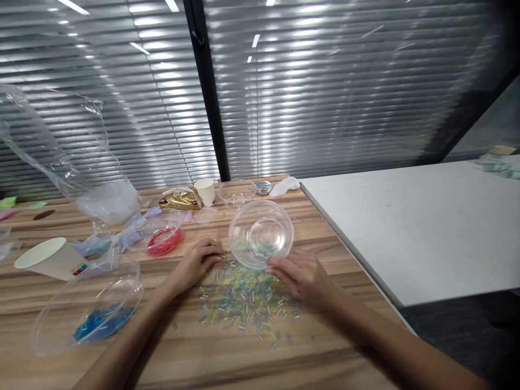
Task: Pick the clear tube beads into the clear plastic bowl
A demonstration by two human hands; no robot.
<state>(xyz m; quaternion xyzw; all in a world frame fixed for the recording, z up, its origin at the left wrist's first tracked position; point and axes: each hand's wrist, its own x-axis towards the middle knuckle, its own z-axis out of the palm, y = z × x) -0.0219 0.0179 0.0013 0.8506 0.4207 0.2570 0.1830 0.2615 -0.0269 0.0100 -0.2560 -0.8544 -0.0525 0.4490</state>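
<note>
My right hand (303, 276) grips the lower rim of a clear plastic bowl (260, 230), which is tilted up with its round base showing. Beneath it, a loose pile of small tube-like pieces (249, 298), see-through in yellow, green and blue, lies spread on the wooden table. At the pile's upper left edge is my left hand (199, 262), resting low with its fingers curled and thumb close to the index finger. Whatever lies between those fingertips is too small to make out.
To the left stand a clear bowl with blue pieces (101, 322), a tilted paper cup (52, 257) and a bowl with red pieces (164, 241). Farther back are a plastic bag (109, 197), gold tissue pack (181, 199), paper cup (206, 192) and clear bowl (238, 192). A white table (426, 227) adjoins at right.
</note>
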